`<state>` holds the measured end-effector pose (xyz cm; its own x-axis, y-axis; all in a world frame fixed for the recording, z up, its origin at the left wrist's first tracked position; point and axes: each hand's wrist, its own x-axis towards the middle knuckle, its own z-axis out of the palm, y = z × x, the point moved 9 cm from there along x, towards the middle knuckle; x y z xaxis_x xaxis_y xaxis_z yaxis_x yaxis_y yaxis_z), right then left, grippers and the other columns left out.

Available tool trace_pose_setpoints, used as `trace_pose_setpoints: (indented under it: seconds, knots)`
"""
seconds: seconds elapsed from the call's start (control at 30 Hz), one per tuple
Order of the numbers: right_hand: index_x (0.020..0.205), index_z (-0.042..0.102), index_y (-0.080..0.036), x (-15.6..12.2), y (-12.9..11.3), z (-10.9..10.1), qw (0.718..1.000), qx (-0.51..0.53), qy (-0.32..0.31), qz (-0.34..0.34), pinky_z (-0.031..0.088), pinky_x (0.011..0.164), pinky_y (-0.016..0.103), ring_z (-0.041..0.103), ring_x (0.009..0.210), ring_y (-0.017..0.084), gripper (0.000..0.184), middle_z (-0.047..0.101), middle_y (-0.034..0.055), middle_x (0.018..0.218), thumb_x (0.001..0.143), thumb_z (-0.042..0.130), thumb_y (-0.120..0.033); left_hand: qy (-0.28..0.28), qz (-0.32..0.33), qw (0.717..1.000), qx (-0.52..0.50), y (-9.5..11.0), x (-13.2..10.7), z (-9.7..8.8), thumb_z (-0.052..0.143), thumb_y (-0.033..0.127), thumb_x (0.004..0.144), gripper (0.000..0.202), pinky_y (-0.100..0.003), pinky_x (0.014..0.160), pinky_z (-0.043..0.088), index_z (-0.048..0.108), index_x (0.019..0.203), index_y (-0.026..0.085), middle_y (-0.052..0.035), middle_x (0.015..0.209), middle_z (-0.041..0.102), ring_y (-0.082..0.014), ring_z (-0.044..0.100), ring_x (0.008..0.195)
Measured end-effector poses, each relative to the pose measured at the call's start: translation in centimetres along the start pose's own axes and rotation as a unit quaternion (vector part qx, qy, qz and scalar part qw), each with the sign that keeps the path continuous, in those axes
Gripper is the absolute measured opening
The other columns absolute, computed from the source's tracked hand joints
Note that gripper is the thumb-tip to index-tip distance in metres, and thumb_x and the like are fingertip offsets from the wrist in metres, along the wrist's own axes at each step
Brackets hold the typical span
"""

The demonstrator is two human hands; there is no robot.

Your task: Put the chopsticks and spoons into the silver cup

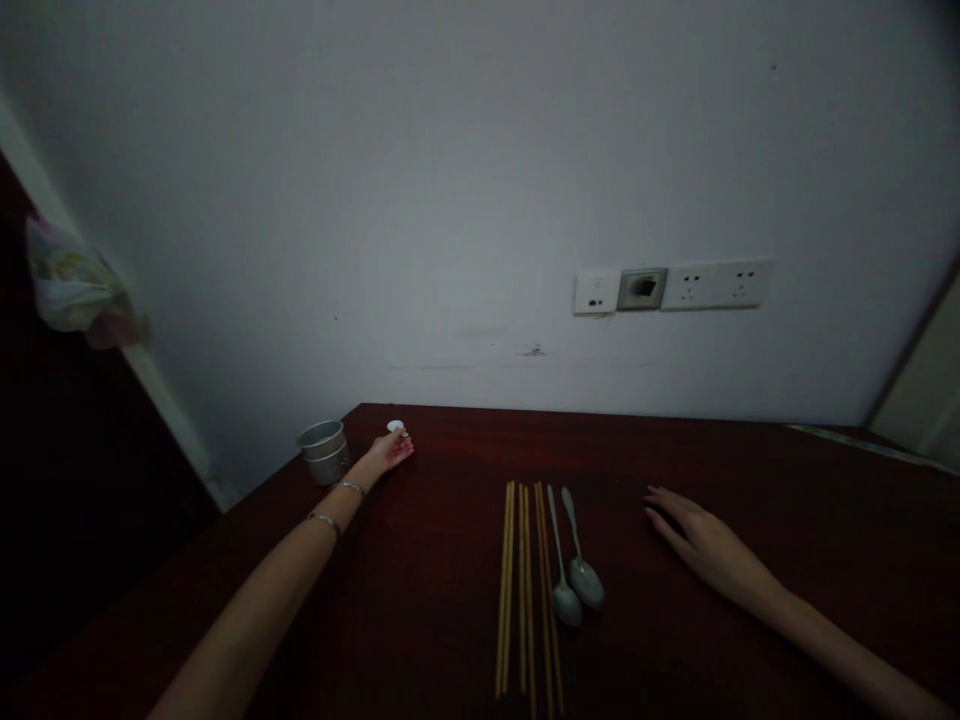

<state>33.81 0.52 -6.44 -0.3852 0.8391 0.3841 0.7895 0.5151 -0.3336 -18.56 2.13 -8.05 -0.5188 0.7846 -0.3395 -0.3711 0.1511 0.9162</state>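
Note:
At the far left of the table, my left hand (pixel 390 450) has its fingers curled at a small white round object (pixel 395 426). Too little of that object shows to tell its kind. A grey metal cup (pixel 325 452) stands upright just left of my left wrist. Several wooden chopsticks (pixel 525 590) lie side by side in the middle, pointing away from me. Two metal spoons, a left one (pixel 566 604) and a right one (pixel 586 583), lie to the right of them. My right hand (pixel 694 540) rests palm down on the table, fingers stretched, holding nothing, right of the spoons.
The dark red wooden table (pixel 450 520) meets a grey-white wall (pixel 420 200) at its back edge. Sockets (pixel 671 287) are set in the wall. A plastic bag (pixel 71 280) hangs at the left by a dark door. A pale strip (pixel 870 443) lies at the back right.

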Motion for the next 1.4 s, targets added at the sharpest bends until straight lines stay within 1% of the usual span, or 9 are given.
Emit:
trace_pose_setpoints:
  seconds: [0.33,0.53,0.63,0.73,0.93,1.07,1.23,1.3,1.4]
  knots:
    - [0.106,0.058,-0.013,0.0,-0.4,-0.3,1.0,-0.012,0.002,0.003,0.035,0.098,0.039,0.047,0.111,0.024,0.044,0.053,0.0129,0.119,0.082,0.035,-0.042,-0.002,0.021,0.999,0.041,0.8,-0.8,0.8,0.047,0.004,0.077,0.012,-0.02,0.052,0.05,0.05,0.067,0.01,-0.0007,0.05,0.053,-0.0078,0.053,0.044]
    - [0.106,0.059,-0.012,0.0,-0.5,-0.4,1.0,-0.002,0.0,0.002,0.034,0.098,0.038,0.046,0.112,0.023,0.044,0.053,0.0131,0.118,0.082,0.035,-0.042,-0.065,0.053,0.988,0.129,3.3,-3.9,3.5,0.058,0.008,0.07,0.003,-0.021,0.045,0.046,0.057,0.067,0.007,-0.0101,0.053,0.06,-0.0146,0.058,0.048]
    - [0.106,0.059,-0.014,0.0,-0.6,-0.5,1.0,0.01,0.0,-0.002,0.034,0.098,0.039,0.046,0.112,0.023,0.044,0.053,0.0123,0.118,0.082,0.035,-0.043,-0.112,0.122,0.962,0.215,5.7,-6.2,6.2,0.057,0.009,0.07,0.007,-0.019,0.043,0.044,0.057,0.063,0.009,-0.0088,0.052,0.06,-0.0126,0.057,0.046]
    - [0.106,0.058,-0.014,0.0,-0.7,-0.6,1.0,0.011,-0.005,0.002,0.033,0.098,0.039,0.045,0.113,0.023,0.045,0.053,0.0121,0.118,0.082,0.034,-0.044,-0.121,0.197,0.932,0.278,8.1,-8.5,8.5,0.055,0.01,0.071,0.013,-0.018,0.041,0.042,0.056,0.058,0.01,-0.0074,0.05,0.06,-0.0113,0.055,0.042]
    - [0.105,0.059,-0.016,-0.1,-0.9,-0.9,1.0,0.02,0.003,0.003,0.034,0.098,0.04,0.046,0.112,0.023,0.042,0.054,0.011,0.117,0.082,0.036,-0.042,-0.153,0.391,0.86,0.29,11.5,-14.4,12.4,0.058,0.025,0.071,0.017,-0.015,0.033,0.03,0.058,0.059,0.013,0.0023,0.04,0.049,-0.0056,0.042,0.032]
    - [0.105,0.058,-0.016,0.0,-0.8,-0.9,1.0,0.022,-0.003,0.004,0.034,0.097,0.039,0.047,0.111,0.023,0.04,0.054,0.0111,0.117,0.082,0.037,-0.04,-0.182,0.424,0.846,0.267,11.4,-17.7,14.2,0.059,0.035,0.07,0.022,-0.015,0.031,0.024,0.059,0.061,0.014,0.0048,0.04,0.044,-0.0039,0.036,0.03]
    - [0.099,0.062,-0.015,0.5,-1.0,-1.2,0.999,0.038,0.0,0.02,0.035,0.095,0.037,0.048,0.109,0.023,0.036,0.054,0.012,0.115,0.08,0.041,-0.037,-0.251,0.388,0.861,0.213,9.9,-20.8,16.9,0.06,0.04,0.068,0.027,-0.016,0.031,0.025,0.057,0.061,0.013,0.004,0.042,0.043,-0.0039,0.035,0.032]
    - [0.092,0.065,-0.016,0.9,-2.0,-2.2,0.997,0.062,0.029,0.029,0.035,0.095,0.036,0.049,0.108,0.023,0.032,0.054,0.0115,0.114,0.079,0.043,-0.036,-0.28,0.365,0.866,0.194,8.9,-21.9,18.0,0.06,0.041,0.067,0.028,-0.016,0.032,0.025,0.056,0.061,0.013,0.0043,0.042,0.041,-0.0037,0.034,0.033]
    - [0.085,0.066,-0.018,1.5,-5.4,-4.3,0.988,0.126,0.083,0.017,0.038,0.091,0.036,0.051,0.103,0.022,0.026,0.055,0.0102,0.111,0.077,0.047,-0.035,-0.314,0.33,0.87,0.186,7.0,-23.2,19.6,0.06,0.042,0.067,0.03,-0.016,0.032,0.025,0.055,0.061,0.013,0.0048,0.041,0.04,-0.0033,0.033,0.033]
